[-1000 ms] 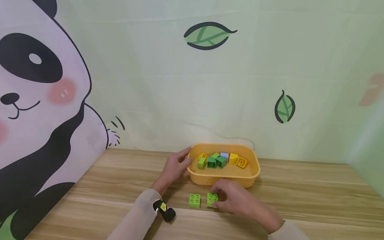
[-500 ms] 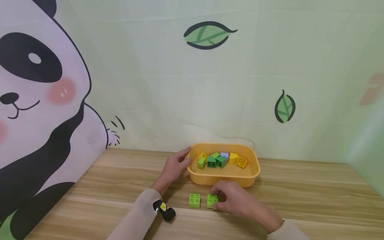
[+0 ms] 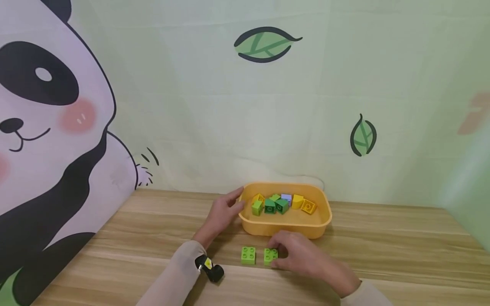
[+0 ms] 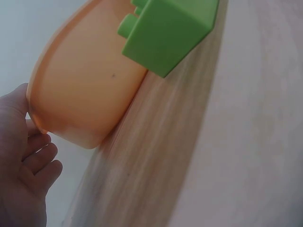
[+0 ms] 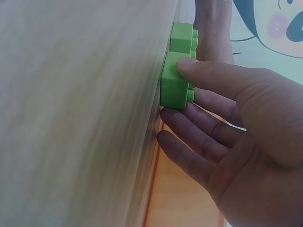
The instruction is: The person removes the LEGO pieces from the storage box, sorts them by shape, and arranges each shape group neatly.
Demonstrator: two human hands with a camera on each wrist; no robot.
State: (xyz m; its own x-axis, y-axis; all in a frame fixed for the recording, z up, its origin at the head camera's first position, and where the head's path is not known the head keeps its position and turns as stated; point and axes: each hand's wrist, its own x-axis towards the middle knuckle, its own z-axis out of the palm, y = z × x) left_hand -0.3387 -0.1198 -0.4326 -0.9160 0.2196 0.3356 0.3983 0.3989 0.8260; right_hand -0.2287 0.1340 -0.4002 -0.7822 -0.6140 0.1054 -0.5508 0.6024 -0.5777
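Observation:
My left hand (image 3: 223, 214) holds the left end of an orange plastic bin (image 3: 283, 229), thumb and index finger at its rim; the other fingers are loosely curled in the left wrist view. In front of the bin my right hand (image 3: 300, 253) pinches a lime-green building brick (image 3: 270, 256) between thumb and fingers. That brick (image 5: 174, 82) has its studs up and sits at the wooden tabletop. To its left stands a matching lime-green brick (image 3: 248, 256), a small gap apart from it in the head view.
Inside the bin lie several loose bricks: yellow (image 3: 308, 206), dark green (image 3: 270, 206), lime green (image 3: 257, 208) and lavender (image 3: 286, 199). A fabric backdrop (image 3: 191, 106) with a panda and leaves rises behind the wooden table (image 3: 383, 246).
My right hand has lowered the lime-green brick slightly toward me, and its top now looks more level. The left hand, the bin and the other brick have stayed put.

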